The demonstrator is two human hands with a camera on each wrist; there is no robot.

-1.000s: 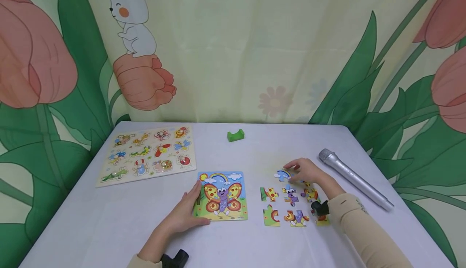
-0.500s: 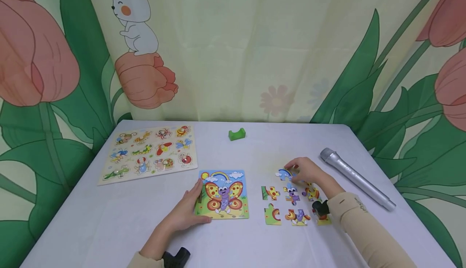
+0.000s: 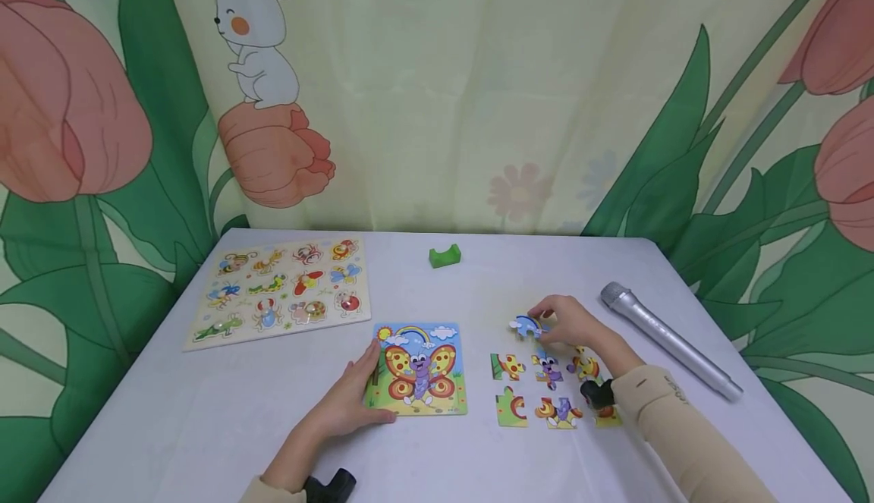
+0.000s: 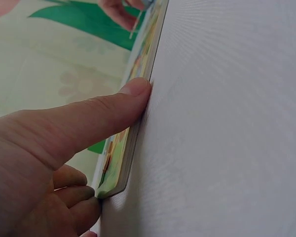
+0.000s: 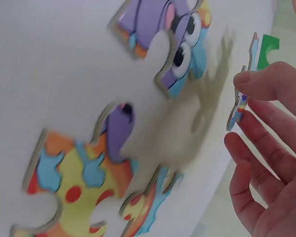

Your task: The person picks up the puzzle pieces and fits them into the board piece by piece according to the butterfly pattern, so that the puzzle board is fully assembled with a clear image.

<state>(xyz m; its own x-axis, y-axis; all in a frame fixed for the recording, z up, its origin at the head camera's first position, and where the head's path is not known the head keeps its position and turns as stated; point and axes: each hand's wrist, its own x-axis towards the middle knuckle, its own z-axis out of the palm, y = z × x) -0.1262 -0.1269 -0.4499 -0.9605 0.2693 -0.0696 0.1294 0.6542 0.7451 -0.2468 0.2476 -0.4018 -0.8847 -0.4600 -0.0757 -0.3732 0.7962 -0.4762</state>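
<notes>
My left hand (image 3: 341, 403) holds the square butterfly board (image 3: 419, 374) at its left and near edges; in the left wrist view the thumb of this hand (image 4: 44, 143) presses on the board's side (image 4: 127, 163), with the other fingers curled by the corner. Between thumb and fingers, my right hand (image 3: 576, 326) pinches a blue rainbow piece (image 3: 524, 326). The right wrist view shows that hand (image 5: 274, 143) with the piece (image 5: 232, 121) tilted nearly edge-on, clear of the tabletop. Below it lie the butterfly-face piece (image 3: 548, 372) and several other loose pieces, some partly behind the right wrist.
A pale insect board (image 3: 287, 321) lies at the back left. The green curved block (image 3: 445, 256) is at the back middle, and a silver microphone (image 3: 669, 340) lies slantwise to the right of the right hand. Beyond the white table (image 3: 437, 457) hangs a printed curtain.
My right hand has shifted slightly left, carrying the rainbow piece away from the butterfly-face piece. The left hand stays at the board.
</notes>
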